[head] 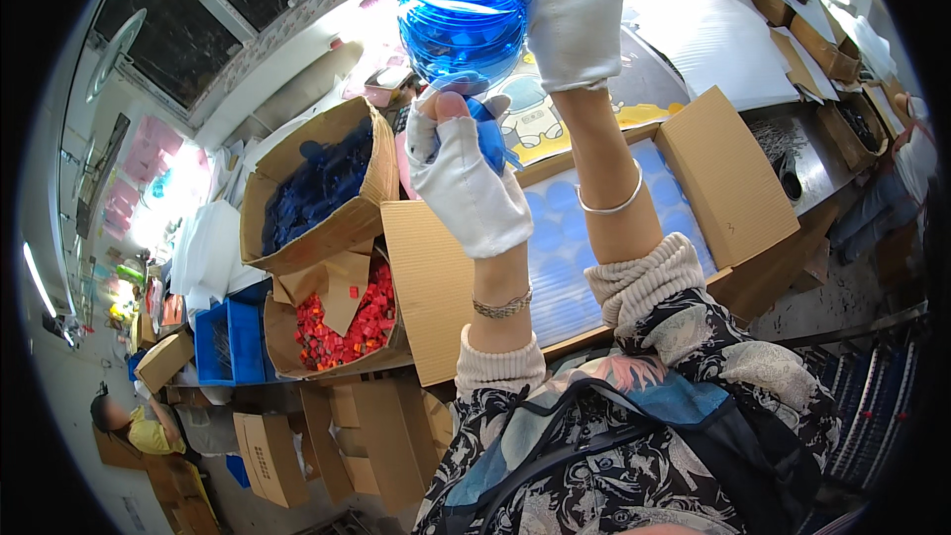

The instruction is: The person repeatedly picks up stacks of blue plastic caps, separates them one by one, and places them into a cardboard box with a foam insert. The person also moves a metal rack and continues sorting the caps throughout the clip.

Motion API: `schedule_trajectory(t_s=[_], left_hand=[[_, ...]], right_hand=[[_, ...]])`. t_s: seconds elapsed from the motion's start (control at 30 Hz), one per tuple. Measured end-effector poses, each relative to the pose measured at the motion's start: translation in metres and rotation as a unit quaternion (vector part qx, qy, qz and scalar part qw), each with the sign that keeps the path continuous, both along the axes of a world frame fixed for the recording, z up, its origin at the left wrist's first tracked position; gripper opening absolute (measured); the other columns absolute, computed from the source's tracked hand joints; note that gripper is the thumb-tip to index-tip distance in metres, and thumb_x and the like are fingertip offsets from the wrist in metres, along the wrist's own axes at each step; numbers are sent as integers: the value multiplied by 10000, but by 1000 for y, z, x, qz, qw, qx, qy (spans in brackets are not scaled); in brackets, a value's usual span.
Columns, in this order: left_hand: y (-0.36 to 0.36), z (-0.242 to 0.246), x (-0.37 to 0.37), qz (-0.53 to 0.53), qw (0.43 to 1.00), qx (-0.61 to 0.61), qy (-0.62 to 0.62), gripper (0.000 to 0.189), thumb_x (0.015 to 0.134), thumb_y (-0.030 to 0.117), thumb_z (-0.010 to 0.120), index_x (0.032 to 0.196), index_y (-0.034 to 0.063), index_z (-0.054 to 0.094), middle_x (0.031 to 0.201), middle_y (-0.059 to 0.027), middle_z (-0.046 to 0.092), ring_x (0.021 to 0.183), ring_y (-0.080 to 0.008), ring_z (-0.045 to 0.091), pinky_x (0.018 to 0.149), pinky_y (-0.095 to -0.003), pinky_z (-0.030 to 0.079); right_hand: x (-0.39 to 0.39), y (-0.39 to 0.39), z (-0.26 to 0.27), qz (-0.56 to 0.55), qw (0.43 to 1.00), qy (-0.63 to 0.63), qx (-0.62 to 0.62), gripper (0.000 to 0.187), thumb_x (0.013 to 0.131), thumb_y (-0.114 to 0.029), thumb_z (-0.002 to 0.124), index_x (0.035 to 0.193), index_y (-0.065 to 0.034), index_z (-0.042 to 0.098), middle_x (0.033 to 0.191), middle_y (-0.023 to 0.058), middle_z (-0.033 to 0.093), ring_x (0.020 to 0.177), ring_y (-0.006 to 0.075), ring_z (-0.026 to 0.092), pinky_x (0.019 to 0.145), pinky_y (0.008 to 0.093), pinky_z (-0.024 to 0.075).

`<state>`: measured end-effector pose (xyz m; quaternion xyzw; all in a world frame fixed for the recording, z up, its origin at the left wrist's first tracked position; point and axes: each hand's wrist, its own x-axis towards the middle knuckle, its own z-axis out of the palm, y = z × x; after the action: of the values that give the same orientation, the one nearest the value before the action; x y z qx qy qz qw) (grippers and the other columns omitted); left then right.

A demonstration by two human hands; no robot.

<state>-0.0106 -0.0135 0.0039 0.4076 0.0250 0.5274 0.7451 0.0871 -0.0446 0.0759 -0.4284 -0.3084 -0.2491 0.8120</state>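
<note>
A translucent blue plastic container with ribbed walls is held up before me, its upper end cut off by the picture's edge. My right hand, in a white fingerless glove, grips its right side; the fingertips are out of sight. At its lower end is my left hand, gloved the same way, with the thumb up by the container's rim. A smaller blue plastic piece lies in the left palm under the curled fingers. Below my forearms stands an open cardboard box with round blue items under translucent white sheeting.
To the left are a carton of dark blue parts and a carton of small red pieces. Beyond them stands a blue bin. White foam sheets lie at upper right. A person works at far left, another person at far right.
</note>
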Motion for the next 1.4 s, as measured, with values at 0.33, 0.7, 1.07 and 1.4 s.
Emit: schedule_trajectory(t_s=[0.33,0.7,1.07,1.4], left_hand=[[70,13,-3,23,992,-122,28,275,963,357,604,1047,95,591,934,-85,636,919,-233,647,794,-391,571],[23,-9,3,-28,999,18,-7,275,896,192,752,1077,38,613,980,-48,662,899,-128,640,731,-293,561],[7,-1,3,-14,999,3,-31,220,938,167,705,1087,22,635,951,9,640,823,-63,566,751,-213,480],[4,1,-2,-20,997,29,-67,206,951,211,688,1048,35,645,827,46,603,679,-16,492,612,-162,406]], right_hand=[[-7,-4,1,-106,992,-69,15,221,1031,-165,495,991,18,611,740,76,608,662,123,519,595,294,454],[-14,3,-6,-106,994,-18,-20,261,1046,-207,497,919,-8,609,676,67,591,603,116,511,549,305,437],[-3,-2,-6,-52,998,-27,-9,270,1051,-215,489,1003,22,609,747,65,610,666,110,511,596,293,453],[-18,-7,2,-4,1000,-29,6,277,1062,-220,470,974,7,603,727,39,592,646,92,484,557,275,424]])
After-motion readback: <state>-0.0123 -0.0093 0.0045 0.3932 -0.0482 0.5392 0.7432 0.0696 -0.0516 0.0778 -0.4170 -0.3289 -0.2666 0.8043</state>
